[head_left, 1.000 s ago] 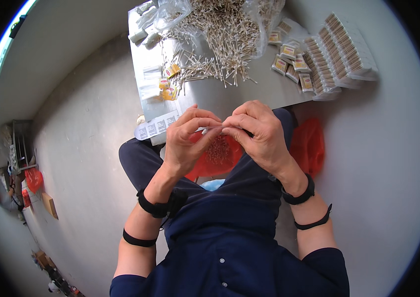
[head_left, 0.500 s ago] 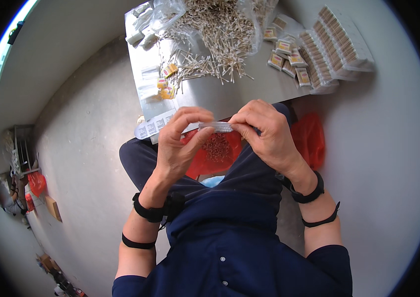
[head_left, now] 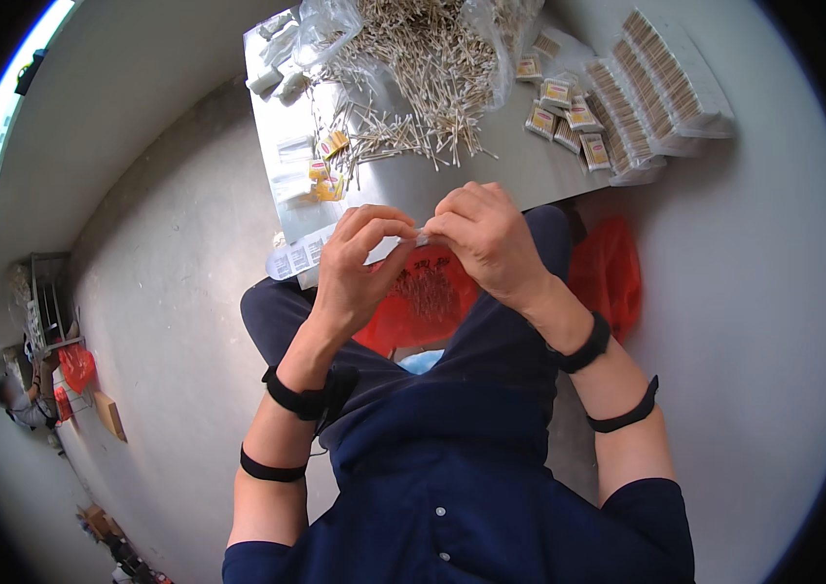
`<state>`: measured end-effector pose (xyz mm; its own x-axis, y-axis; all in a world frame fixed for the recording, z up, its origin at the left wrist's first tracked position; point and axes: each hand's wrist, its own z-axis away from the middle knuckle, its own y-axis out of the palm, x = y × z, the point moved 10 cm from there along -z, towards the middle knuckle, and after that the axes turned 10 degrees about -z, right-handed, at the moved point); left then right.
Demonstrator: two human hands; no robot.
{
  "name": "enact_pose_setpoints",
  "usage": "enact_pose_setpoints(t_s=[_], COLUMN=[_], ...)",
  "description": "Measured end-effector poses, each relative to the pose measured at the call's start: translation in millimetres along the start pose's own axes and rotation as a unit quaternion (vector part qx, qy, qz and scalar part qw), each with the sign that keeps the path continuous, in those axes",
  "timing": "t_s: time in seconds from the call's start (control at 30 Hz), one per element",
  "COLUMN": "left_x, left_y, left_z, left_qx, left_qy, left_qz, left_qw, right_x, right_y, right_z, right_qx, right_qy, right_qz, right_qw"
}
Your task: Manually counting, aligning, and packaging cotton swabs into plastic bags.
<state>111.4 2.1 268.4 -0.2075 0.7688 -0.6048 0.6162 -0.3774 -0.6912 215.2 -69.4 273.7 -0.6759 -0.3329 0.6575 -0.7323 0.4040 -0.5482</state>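
Note:
Over my lap, both hands pinch a small clear plastic packet of cotton swabs, its pale end just visible between the fingertips. My left hand grips it from the left with thumb and curled fingers. On the other side my right hand is closed on it, knuckles up, and covers much of it. Below them, a red plastic bag between my thighs holds a heap of loose swabs or sticks. A big pile of cotton swabs spreads over the metal table beyond my hands.
Yellow-labelled swab packets lie beside stacked rows of packed swabs at the table's right. Clear sleeves and yellow cards lie left. A label sheet overhangs the near edge. Another red bag hangs right; a person sits far left.
My right hand has moved left and slightly up, closer to my left hand. The packet, earlier stretched visibly between the hands, is now mostly hidden by fingers.

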Motion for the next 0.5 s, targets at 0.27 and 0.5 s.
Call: enact_pose_setpoints(t_s=[0.27,0.5], left_x=[85,151], left_y=[58,110], left_z=[-11,-7], left_qx=[0.061,0.127], left_qy=[0.022,-0.009], left_qz=[-0.071,-0.063], left_qw=[0.995,0.99], right_x=[-76,-136], right_y=[68,104], right_z=[-4,2], right_qx=[0.036,0.045], right_qy=[-0.043,0.011], right_qz=[0.12,0.065], right_qw=[0.991,0.997])
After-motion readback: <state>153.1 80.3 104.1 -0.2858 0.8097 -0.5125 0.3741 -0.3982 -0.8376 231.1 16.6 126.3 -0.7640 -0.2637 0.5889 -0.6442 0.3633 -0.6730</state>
